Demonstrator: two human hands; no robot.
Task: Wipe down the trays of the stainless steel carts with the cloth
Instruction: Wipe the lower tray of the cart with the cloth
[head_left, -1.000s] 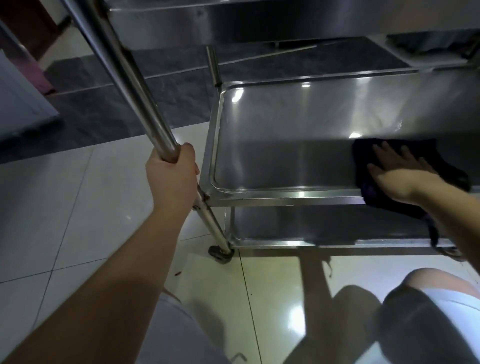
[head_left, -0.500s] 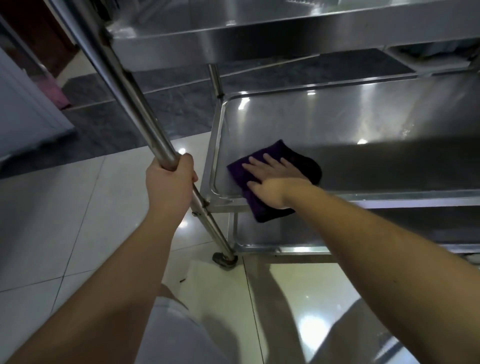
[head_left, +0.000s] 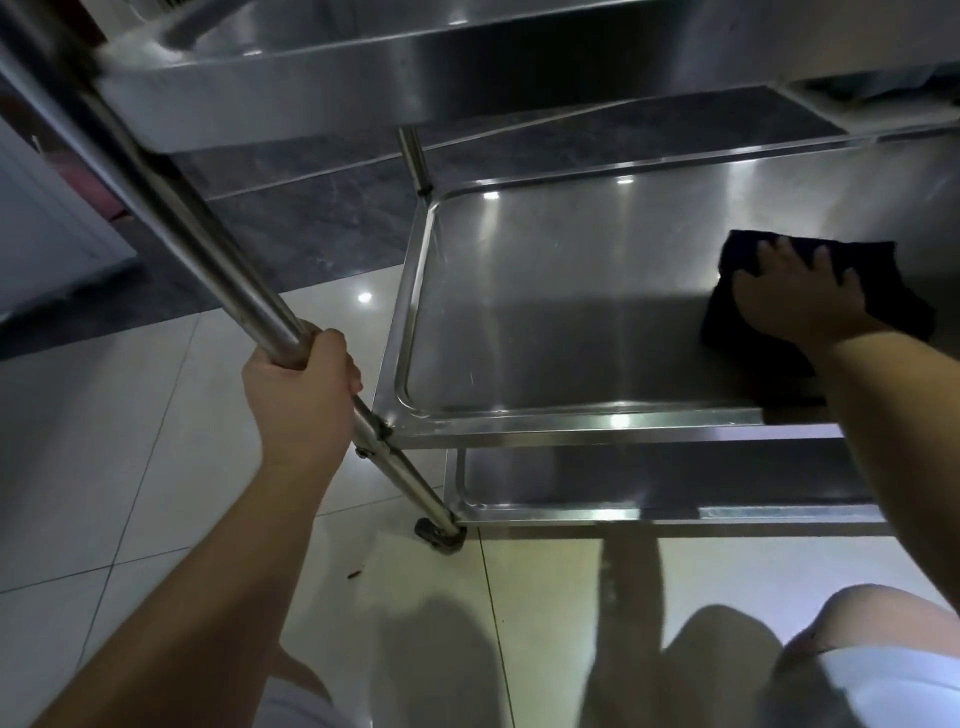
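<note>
Gleaming steel tray (head_left: 545, 322), crumpled dark cloth (head_left: 878, 291) under flat right hand (head_left: 795, 306)

trays: 3 (head_left: 519, 421) | cloths: 1 (head_left: 883, 280) | hands: 2 (head_left: 301, 400) | cart wheels: 1 (head_left: 439, 535)

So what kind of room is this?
Probably a kitchen or service area: a shiny stainless steel cart tray, glossy pale floor tiles, and a dark cloth wiping it.

Two bare forearms without sleeves, left hand (head_left: 301, 397) and right hand (head_left: 800, 296) ungloved, no rings or watch in view, pale light-coloured shorts (head_left: 893, 686) over the thighs, one bare knee (head_left: 872, 608) showing.
</note>
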